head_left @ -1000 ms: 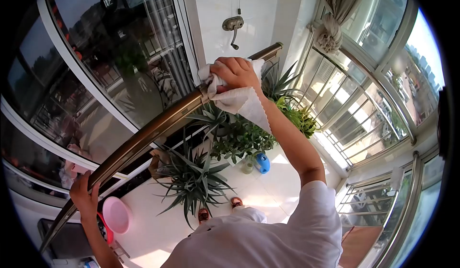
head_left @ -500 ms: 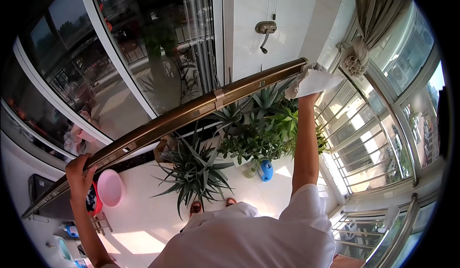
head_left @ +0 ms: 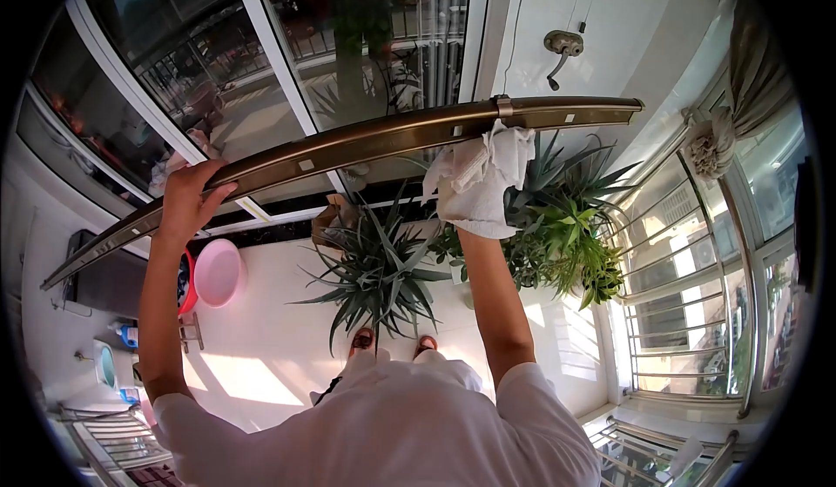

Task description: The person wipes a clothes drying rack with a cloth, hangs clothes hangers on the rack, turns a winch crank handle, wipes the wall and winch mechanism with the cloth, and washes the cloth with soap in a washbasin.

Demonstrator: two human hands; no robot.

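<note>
1. I see a pale floor [head_left: 270,326] with bright sunlight patches [head_left: 239,378].
2. Dark glass doors [head_left: 187,47] fill my view's upper left.
3. On the right, I see barred windows [head_left: 688,317] and a knotted curtain [head_left: 710,150].

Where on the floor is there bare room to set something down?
Bare floor lies between the pink basin and the spiky plant, running partly sunlit toward the sandals. It's crowded right of that plant, where leafy greenery fills the space toward the window railing.

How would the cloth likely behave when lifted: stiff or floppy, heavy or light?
Probably floppy: the cloth hangs in loose folds beside the rail. It seems light, looking thin at its edges. Its crumpled shape makes rolling unlikely.
</note>
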